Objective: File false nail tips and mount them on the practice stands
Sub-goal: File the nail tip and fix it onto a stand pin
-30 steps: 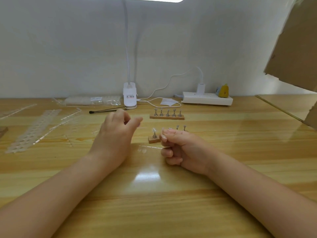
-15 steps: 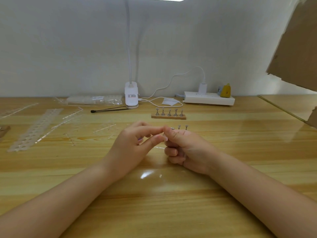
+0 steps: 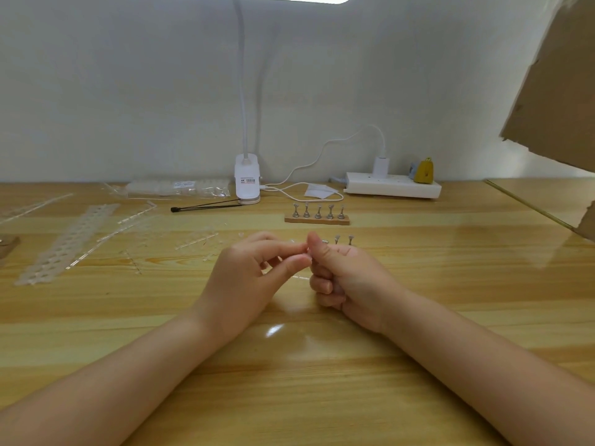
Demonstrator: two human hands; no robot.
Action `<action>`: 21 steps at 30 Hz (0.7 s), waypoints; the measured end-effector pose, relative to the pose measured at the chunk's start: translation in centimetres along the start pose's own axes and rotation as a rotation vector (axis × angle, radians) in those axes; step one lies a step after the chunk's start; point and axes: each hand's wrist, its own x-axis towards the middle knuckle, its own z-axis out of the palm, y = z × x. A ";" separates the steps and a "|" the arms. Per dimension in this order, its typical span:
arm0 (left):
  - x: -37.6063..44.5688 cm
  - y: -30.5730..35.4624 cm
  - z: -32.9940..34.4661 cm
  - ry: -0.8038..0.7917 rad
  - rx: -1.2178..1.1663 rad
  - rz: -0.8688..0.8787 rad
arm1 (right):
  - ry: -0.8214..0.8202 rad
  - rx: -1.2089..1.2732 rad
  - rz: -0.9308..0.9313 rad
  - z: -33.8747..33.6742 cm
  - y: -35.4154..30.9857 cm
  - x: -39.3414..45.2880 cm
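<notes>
Meeting fingertip to fingertip above the table [image 3: 322,381], left hand [image 3: 248,281] and right hand [image 3: 351,281], both curled, any pinched item unclear.

Counter [image 3: 418,317]: yellow-brown wood grain. Power strip [image 3: 392,189]: white. Stand base [image 3: 317,221]: tan wood, pegs silvery. Plug [image 3: 423,170]: apparently yellow.

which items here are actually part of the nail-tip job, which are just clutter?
Job: left hand, right hand, near practice stand behind them, far practice stand, nail tip strips.
Clutter: lamp base, power strip, black brush, cardboard.
</notes>
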 end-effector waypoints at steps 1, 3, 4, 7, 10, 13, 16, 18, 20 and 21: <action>0.0 0.0 -0.1 0.021 0.031 0.014 | 0.009 0.009 0.002 0.1 -0.1 -0.1; 0.1 -0.1 -0.3 0.056 0.102 0.046 | 0.000 0.016 -0.005 0.1 0.0 -0.1; 0.1 -0.1 -0.3 0.073 0.139 0.061 | -0.011 0.014 -0.017 0.1 0.0 -0.2; 0.1 -0.3 -0.6 0.113 0.244 0.125 | -0.011 -0.031 -0.045 0.1 0.1 -0.3; 0.1 -0.3 -0.8 0.099 0.288 0.189 | 0.029 -0.020 -0.048 0.1 0.2 -0.3; 0.2 -0.2 -0.7 0.071 0.261 0.210 | 0.031 0.014 -0.032 0.0 0.1 -0.3; 0.1 0.0 -0.5 0.052 0.165 0.119 | -0.015 0.008 -0.002 -0.1 -0.1 -0.5; 0.2 0.0 -0.4 0.024 0.110 0.099 | -0.036 -0.009 0.006 -0.1 -0.2 -0.4; 0.2 0.0 -0.4 0.022 0.124 0.109 | -0.038 -0.013 0.004 -0.2 -0.2 -0.4; 0.2 0.0 -0.5 0.030 0.139 0.107 | -0.032 -0.008 0.003 -0.2 -0.2 -0.3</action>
